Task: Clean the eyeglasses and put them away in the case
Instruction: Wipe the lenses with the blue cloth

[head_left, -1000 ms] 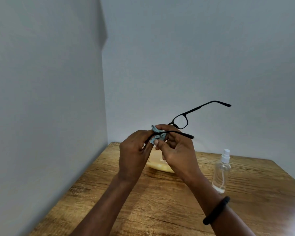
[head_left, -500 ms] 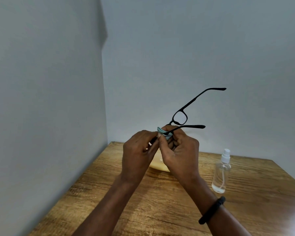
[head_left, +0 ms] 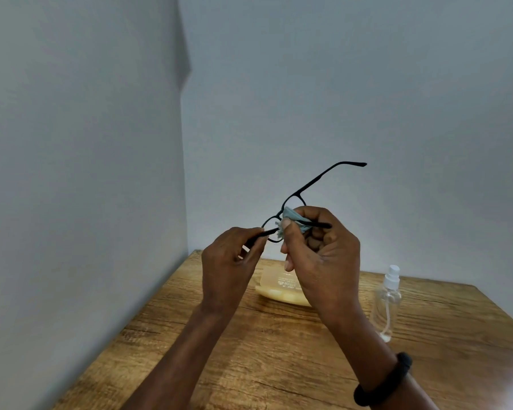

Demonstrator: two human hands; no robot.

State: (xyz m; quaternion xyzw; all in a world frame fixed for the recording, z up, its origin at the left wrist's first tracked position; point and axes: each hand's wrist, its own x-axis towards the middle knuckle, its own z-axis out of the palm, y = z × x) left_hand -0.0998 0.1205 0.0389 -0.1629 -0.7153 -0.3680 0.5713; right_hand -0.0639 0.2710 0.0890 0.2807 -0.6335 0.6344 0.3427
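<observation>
Left hand (head_left: pixel 228 261): pinching one temple of the eyeglasses (head_left: pixel 271 230), holding them up above the case (head_left: pixel 279 294).
Case: lying on the surface (head_left: pixel 279 365), seemingly open.
Right hand (head_left: pixel 320 255): pinching a grey-blue cloth (head_left: pixel 293 218) around a lens, above the case.
Spray bottle (head_left: pixel 387 303): standing right of the case.
Status: wiping seemingly proceeding; folding and casing the eyeglasses remaining.
</observation>
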